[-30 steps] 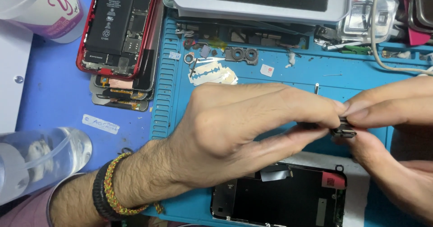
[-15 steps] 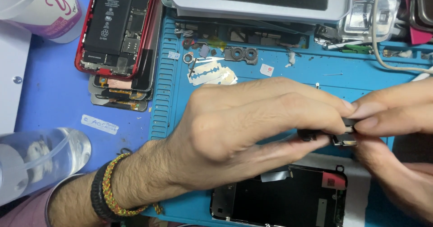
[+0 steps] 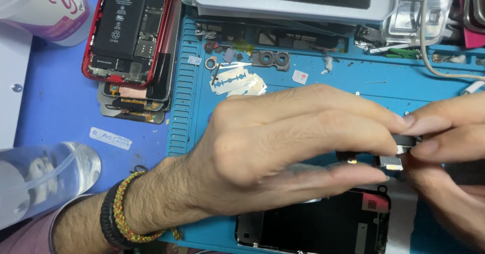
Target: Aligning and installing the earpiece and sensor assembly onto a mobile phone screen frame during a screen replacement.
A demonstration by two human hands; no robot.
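left hand and right hand pinch a small flex part at right of frame | above phone screen | best held lightly, unbent

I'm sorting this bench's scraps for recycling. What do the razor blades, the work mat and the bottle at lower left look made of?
Razor blades: thin metal, a bright silvery sheen.
Work mat: probably silicone or rubber, matte blue with moulded ribs and trays.
Bottle: likely clear plastic, see-through with a tube visible inside; glass can't be ruled out.
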